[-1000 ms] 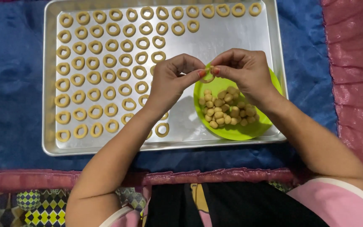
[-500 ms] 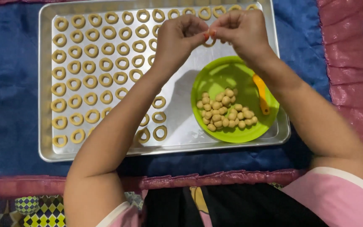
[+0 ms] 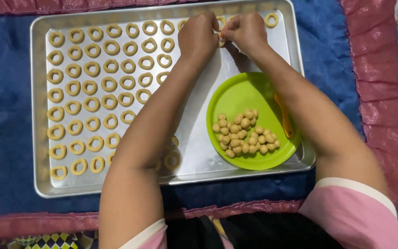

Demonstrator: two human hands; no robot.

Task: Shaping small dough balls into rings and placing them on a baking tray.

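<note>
Blue cloth point(image 3: 5, 138) with a pink-red border point(image 3: 378, 92) lies under a rectangular metal baking tray point(image 3: 40, 184). Both hands meet over the tray's far edge, at about twelve o'clock. The left hand point(image 3: 199, 37) and right hand point(image 3: 245, 32) have their fingertips pinched together on a small piece of pale yellow dough point(image 3: 220, 40), mostly hidden between them, so its shape cannot be told; each grip is closed on it. Rows of dough rings point(image 3: 109, 84), pale tan with open centres, cover the tray's nine o'clock half, lying flat and apart from each other. A few more rings point(image 3: 172, 160) show at six o'clock, beside the left forearm. At about four o'clock on the tray sits a round lime-green plate point(image 3: 240, 92) carrying a heap of small dough balls point(image 3: 242, 133), the same pale colour, touching one another. An orange utensil point(image 3: 284, 117) rests along the plate's three o'clock rim, partly under the right forearm.
</note>
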